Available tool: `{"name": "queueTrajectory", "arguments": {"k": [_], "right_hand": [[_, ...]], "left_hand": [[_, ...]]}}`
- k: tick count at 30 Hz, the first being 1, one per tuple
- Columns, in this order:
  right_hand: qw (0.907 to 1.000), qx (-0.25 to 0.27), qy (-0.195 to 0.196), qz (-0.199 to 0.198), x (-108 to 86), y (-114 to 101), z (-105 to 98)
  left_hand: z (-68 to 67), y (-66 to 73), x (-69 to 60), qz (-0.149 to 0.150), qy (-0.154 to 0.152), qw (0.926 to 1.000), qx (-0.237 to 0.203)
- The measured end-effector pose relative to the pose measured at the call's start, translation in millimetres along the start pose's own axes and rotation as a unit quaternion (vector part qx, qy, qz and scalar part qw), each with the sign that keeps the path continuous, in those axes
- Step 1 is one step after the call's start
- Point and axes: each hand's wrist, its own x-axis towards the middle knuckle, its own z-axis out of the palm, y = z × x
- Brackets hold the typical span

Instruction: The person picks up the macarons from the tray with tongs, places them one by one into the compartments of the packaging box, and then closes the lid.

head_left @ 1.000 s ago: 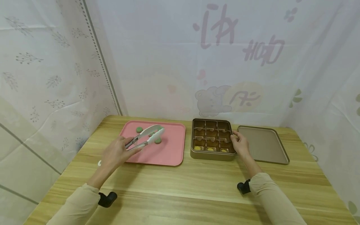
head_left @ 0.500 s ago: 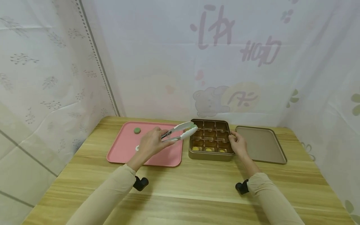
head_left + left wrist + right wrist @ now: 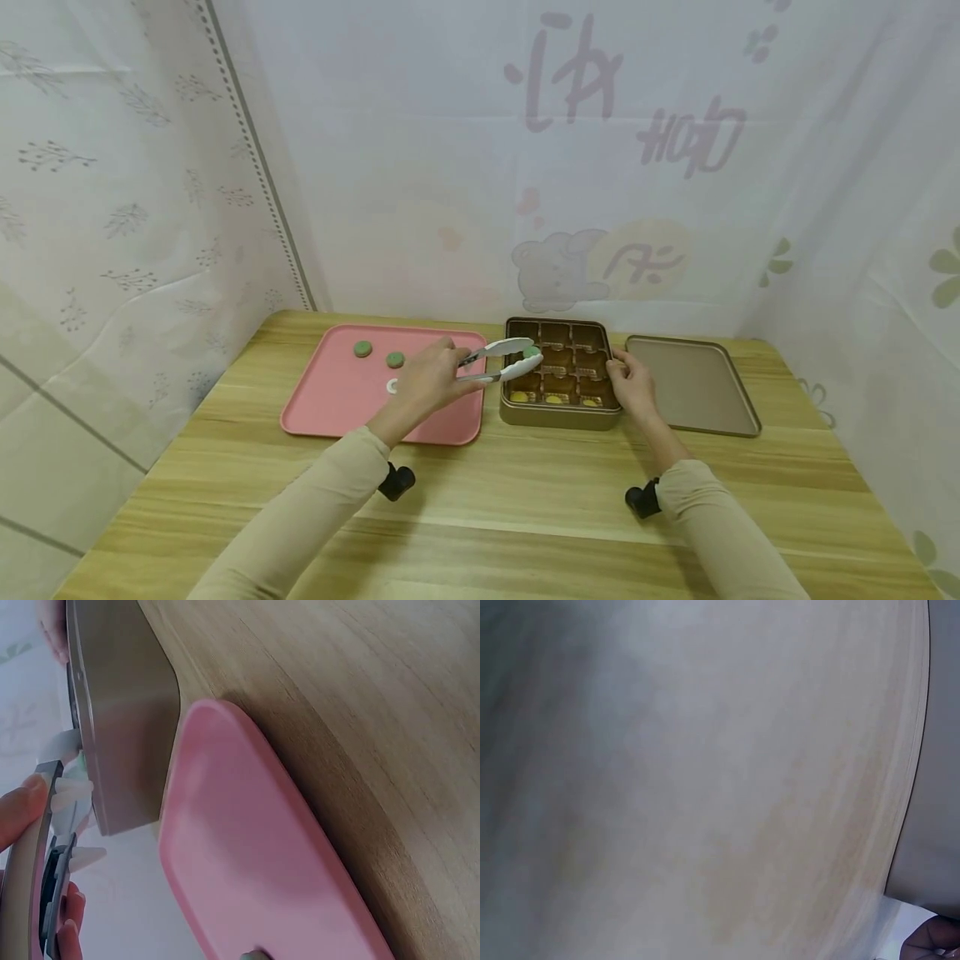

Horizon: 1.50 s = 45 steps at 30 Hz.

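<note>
My left hand point(image 3: 427, 379) holds metal tongs point(image 3: 521, 367) with white tips, their white end ring point(image 3: 392, 386) showing behind the hand. Between the tips is a small round green piece point(image 3: 531, 352), like a macaron, over the left middle compartments of a bronze tin box point(image 3: 558, 418). Yellow round pieces point(image 3: 553, 399) sit in the box's front row. My right hand point(image 3: 632, 383) grips the box's right rim, thumb on top. In the left wrist view the tongs point(image 3: 30, 855) reach over the box wall point(image 3: 131, 742).
Left of the box lies a pink tray point(image 3: 322, 404) bearing green round pieces point(image 3: 363, 348); my left forearm crosses its front edge. A flat bronze lid point(image 3: 693, 387) lies right of the box. A printed curtain point(image 3: 420, 208) hangs behind the wooden table point(image 3: 525, 500).
My left hand has moved right from over the pink tray to the box, carrying the green piece in the tongs. My right hand has stayed on the box's rim.
</note>
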Motion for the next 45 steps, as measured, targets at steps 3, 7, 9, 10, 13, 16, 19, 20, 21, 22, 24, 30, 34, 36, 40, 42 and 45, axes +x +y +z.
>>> {"name": "queueTrajectory", "arguments": {"k": [3, 7, 9, 10, 13, 16, 19, 20, 21, 22, 24, 30, 34, 36, 40, 42, 45], "right_hand": [[1.0000, -0.002, -0.001, 0.000, -0.2, -0.2, -0.6], [1.0000, -0.003, -0.002, 0.003, -0.2, -0.4, -1.1], [1.0000, -0.003, -0.002, 0.004, -0.5, -0.9, -1.1], [1.0000, -0.004, -0.003, 0.004, -0.9, -1.1, -1.2], [1.0000, -0.006, -0.005, 0.005, -2.2, -2.1, -1.2], [0.9999, -0.004, -0.010, 0.008, -3.5, -3.3, -1.1], [0.9999, 0.002, -0.013, 0.011, -4.1, -3.9, -0.9], [0.9998, 0.004, -0.012, 0.012, -4.0, -4.0, -0.9], [0.9998, 0.005, -0.013, 0.012, -4.0, -3.9, -0.9], [0.9998, 0.005, -0.013, 0.011, -3.9, -3.8, -0.9], [0.9999, 0.005, -0.012, 0.010, -3.5, -3.5, -0.9], [1.0000, 0.000, -0.005, 0.006, -0.9, -0.9, -0.7], [1.0000, 0.001, -0.003, 0.003, 0.0, -0.2, -0.6], [1.0000, 0.004, -0.006, 0.003, -0.7, -0.3, -1.2], [1.0000, 0.001, -0.007, 0.001, -1.2, -0.9, -1.6], [1.0000, -0.004, -0.004, 0.000, -1.1, -1.3, -1.4], [1.0000, -0.004, -0.005, -0.001, -1.1, -1.2, -1.0]], "left_hand": [[1.0, 2.0, 0.4, 0.001, 0.002, 1.0000, 0.006], [1.7, 3.1, 0.3, 0.001, 0.010, 0.9999, 0.007], [1.8, 2.4, -0.8, -0.007, 0.010, 0.9999, -0.001], [1.7, 1.4, -1.7, -0.012, 0.010, 0.9999, -0.005], [-0.2, -5.8, -6.2, -0.028, 0.017, 0.9992, -0.023], [-5.6, -19.6, -13.9, -0.044, 0.026, 0.9978, -0.043], [-13.7, -39.3, -25.3, -0.056, 0.038, 0.9965, -0.049], [-16.5, -46.7, -29.9, -0.060, 0.042, 0.9960, -0.051], [-19.0, -54.2, -34.6, -0.067, 0.045, 0.9955, -0.051], [-21.3, -62.0, -39.4, -0.070, 0.050, 0.9950, -0.051], [-25.7, -77.5, -49.6, -0.081, 0.054, 0.9935, -0.058], [-37.3, -117.1, -76.6, -0.129, 0.042, 0.9893, -0.055], [-40.9, -133.8, -90.8, -0.145, 0.039, 0.9879, -0.040], [-39.7, -138.8, -96.8, -0.142, 0.041, 0.9884, -0.035], [-34.4, -140.3, -104.9, -0.127, 0.041, 0.9907, -0.027], [-31.7, -137.6, -106.9, -0.118, 0.036, 0.9920, -0.026], [-27.9, -132.5, -108.0, -0.103, 0.031, 0.9939, -0.022]]}}
